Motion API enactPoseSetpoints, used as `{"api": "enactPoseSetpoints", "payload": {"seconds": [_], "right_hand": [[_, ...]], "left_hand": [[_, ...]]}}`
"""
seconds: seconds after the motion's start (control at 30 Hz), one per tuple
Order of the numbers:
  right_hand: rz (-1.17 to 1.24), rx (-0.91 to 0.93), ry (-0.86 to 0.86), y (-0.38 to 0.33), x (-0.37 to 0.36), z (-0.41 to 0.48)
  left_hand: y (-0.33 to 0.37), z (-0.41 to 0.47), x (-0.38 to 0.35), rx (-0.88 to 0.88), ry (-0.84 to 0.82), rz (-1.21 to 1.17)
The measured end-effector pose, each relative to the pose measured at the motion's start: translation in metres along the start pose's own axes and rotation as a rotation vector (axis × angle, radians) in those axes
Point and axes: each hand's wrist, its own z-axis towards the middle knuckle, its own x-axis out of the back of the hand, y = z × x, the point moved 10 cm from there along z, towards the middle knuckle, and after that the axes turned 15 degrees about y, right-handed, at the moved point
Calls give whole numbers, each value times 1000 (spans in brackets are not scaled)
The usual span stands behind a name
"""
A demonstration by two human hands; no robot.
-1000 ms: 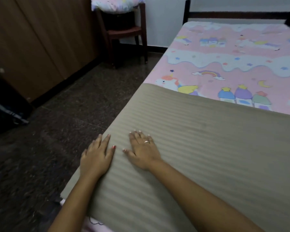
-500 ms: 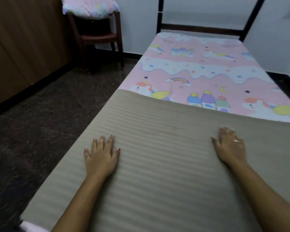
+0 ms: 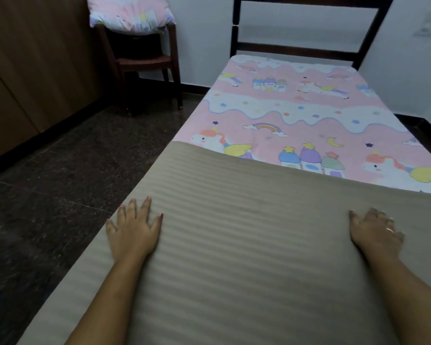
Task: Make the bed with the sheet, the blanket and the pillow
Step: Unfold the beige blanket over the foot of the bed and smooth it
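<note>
My left hand (image 3: 132,232) lies flat on the striped beige blanket (image 3: 246,245) near its left edge, fingers spread wide. My right hand (image 3: 373,230) rests palm-down far to the right, also holding nothing, though blur makes its fingers hard to read. The blanket covers the near half of the bed; beyond its fold the pink unicorn sheet (image 3: 296,113) lies bare up to the dark headboard (image 3: 309,48). The pillow (image 3: 131,14) is off the bed, on a brown chair (image 3: 144,63) in the corner, with dark floor (image 3: 72,170) between it and me, beside a wooden wardrobe (image 3: 23,70).
</note>
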Motion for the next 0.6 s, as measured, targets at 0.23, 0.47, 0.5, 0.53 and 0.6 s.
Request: {"api": "enactPoseSetpoints", "payload": {"seconds": [0.23,0.47,0.5,0.53,0.6], "right_hand": [[109,244,-38,-189,-16,-25],[199,461,-88,-367,-31,-90],[216,497,-101,-391,-33,-101],[235,525,-111,-413,-34,-111],[275,572,-125,-452,-32,-131]], "left_hand": [[-12,23,-7,88,-28,-40],[-10,23,-8,67,89,8],[-11,24,-8,62,111,1],[-11,24,-8,50,129,-5],[-9,24,-11,42,122,-21]]}}
